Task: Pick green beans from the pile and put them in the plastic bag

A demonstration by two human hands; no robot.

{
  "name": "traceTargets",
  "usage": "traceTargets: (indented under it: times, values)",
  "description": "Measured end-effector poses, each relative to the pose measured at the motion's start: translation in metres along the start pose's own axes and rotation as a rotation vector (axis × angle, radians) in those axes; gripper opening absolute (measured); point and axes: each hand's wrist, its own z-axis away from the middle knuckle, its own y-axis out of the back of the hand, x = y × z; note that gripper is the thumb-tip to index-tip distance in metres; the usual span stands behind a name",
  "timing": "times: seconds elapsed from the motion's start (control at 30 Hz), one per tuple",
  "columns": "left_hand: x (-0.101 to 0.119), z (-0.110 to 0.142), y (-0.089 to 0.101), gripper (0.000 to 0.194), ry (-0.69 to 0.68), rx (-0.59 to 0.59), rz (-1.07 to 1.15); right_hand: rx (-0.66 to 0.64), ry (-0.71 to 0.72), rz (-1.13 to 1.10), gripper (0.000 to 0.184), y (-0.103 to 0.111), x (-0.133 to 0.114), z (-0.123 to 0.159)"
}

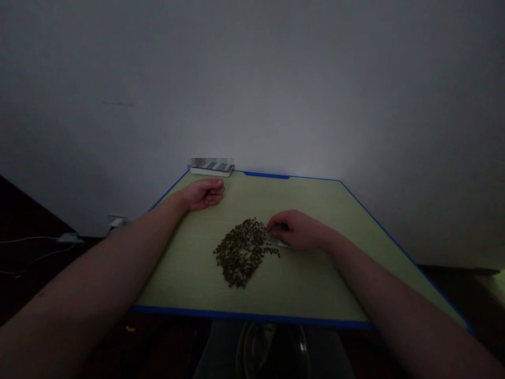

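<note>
A loose pile of small greenish-brown beans or seeds (240,255) spreads over the middle of the table. At the pile's right edge, my right hand (298,229) has its fingers closed round a thin, pale, card-like piece (282,243), mostly hidden under the hand. Some seeds lie in a short trail just below these fingertips. My left hand (204,193) rests on the table beyond the pile to the left, its fingers curled into a loose fist. Nothing shows in that fist.
The pale yellow-green table (315,289) has a blue edge and stands against a grey wall. A white-sided box or book (212,171) lies at its far left corner. Below the near edge, a clear round bowl (241,347) sits between the legs. White cables (69,238) run at left.
</note>
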Motion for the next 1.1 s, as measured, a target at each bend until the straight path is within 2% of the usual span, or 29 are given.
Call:
traceTargets:
  times: [0.67, 0.87, 1.1]
  values:
    - [0.0, -0.001, 0.003, 0.029, 0.005, -0.004, 0.01, -0.062, 0.092, -0.01, 0.023, -0.001, -0.009, 0.003]
    - [-0.001, 0.0, 0.002, 0.03, 0.003, 0.001, 0.003, -0.024, 0.026, 0.027, 0.025, 0.001, -0.002, 0.008]
    - [-0.001, -0.001, 0.004, 0.029, 0.004, -0.015, -0.003, -0.065, -0.014, 0.02, 0.024, 0.004, 0.0, 0.014]
